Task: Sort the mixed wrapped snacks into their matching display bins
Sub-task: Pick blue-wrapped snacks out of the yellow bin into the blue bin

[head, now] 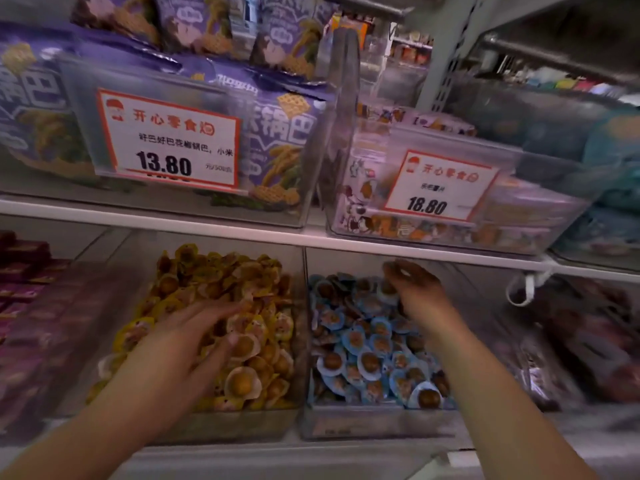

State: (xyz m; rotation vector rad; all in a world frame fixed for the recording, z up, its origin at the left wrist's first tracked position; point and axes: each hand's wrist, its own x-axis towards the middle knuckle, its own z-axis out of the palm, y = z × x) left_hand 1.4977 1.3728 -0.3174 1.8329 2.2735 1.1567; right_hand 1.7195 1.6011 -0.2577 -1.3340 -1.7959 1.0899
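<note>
Landmark: the white shelf edge (242,233), a flat painted strip crossing the view; all places are given against it.
Yellow bin (298,327): a clear hard-plastic box set just below the shelf edge, heaped with yellow snacks (242,384), round brownish balls sealed in glossy scalloped yellow wrappers.
Blue bin (377,422): a like clear box below the shelf edge, touching the yellow bin on its right side; it is filled with blue snacks (369,365), darker balls in shiny shell-shaped blue wrappers.
Left hand (183,344): laid flat on the yellow heap, fingers spread and loose; nothing is seen to be gripped, though the fingers are blurred.
Right hand (414,289): raised over the back of the blue heap, just under the shelf edge, fingers curled downward; whether anything is pinched cannot be told.
Purple bags (280,143): soft crinkled packs held in a clear box above the shelf edge.
Price tags: a white card with red border marked 13.80 (169,140), and another marked 18.80 (440,188), both above the shelf edge.
</note>
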